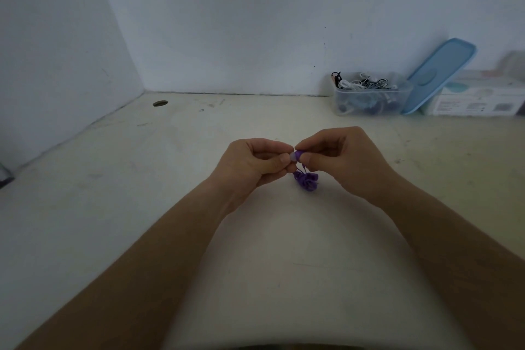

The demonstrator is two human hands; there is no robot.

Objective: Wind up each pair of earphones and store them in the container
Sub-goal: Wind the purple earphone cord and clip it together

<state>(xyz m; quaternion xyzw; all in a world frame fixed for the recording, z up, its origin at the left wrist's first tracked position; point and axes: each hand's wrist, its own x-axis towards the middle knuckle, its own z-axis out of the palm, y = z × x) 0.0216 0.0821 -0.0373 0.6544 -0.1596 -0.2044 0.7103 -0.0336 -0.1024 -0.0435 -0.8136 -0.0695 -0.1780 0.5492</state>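
A pair of purple earphones [305, 180] hangs as a small bundled coil between my two hands above the middle of the table. My left hand [254, 163] pinches the pale tip of an earbud with thumb and fingers. My right hand [341, 160] pinches the purple earbud body from the other side, fingers curled. The clear plastic container [403, 94] stands at the back right against the wall, holding several wound earphones in white, black and dark colours.
A blue lid [440, 74] leans against the container's right side. A white carton [480, 99] sits right of it. A round cable hole [160, 103] lies in the table [142, 179] at the back left. Walls close the back and left.
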